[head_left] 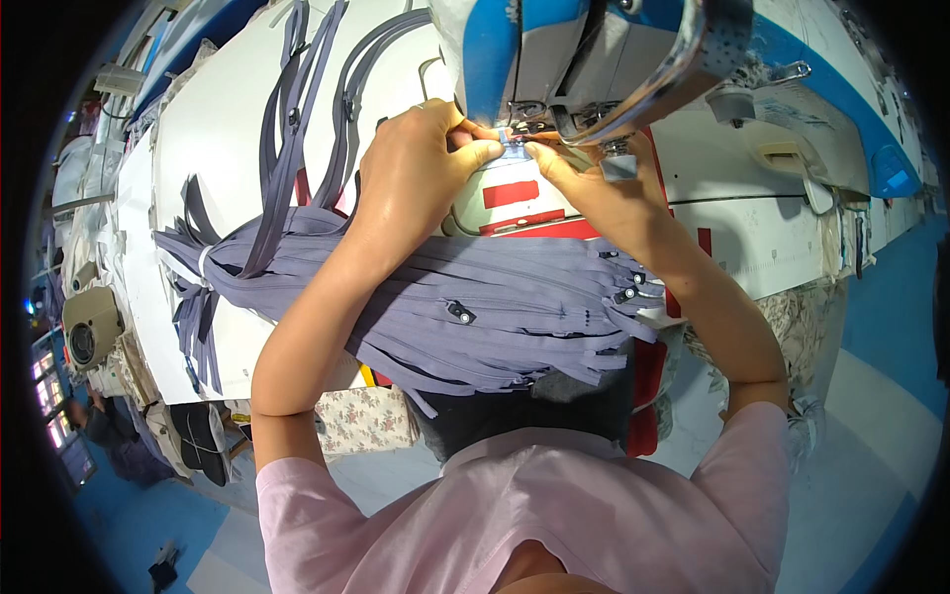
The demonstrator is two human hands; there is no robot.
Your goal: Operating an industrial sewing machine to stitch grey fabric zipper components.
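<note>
Under the needle area of a blue and white sewing machine point(490, 59), both my hands pinch a small blue-grey zipper end point(514, 151) from its two sides. My left hand point(421, 168) is closed, thumb and forefinger pressed on the left side. On the other side, my right hand point(618, 193) has its thumb at the piece's right edge; its other fingers are partly hidden behind machine parts. A thick bundle of grey zippers point(426, 287) with black sliders lies across the table edge below my forearms, tied at its left with a white band point(204, 261).
Several loose grey zippers point(287, 129) trail over the white table point(213, 119) to the left. Red strips point(511, 193) mark the machine bed. A metal arm point(683, 74) curves close above my right hand. Floral cloth point(366, 421) hangs below the table; a person point(124, 441) is at far left.
</note>
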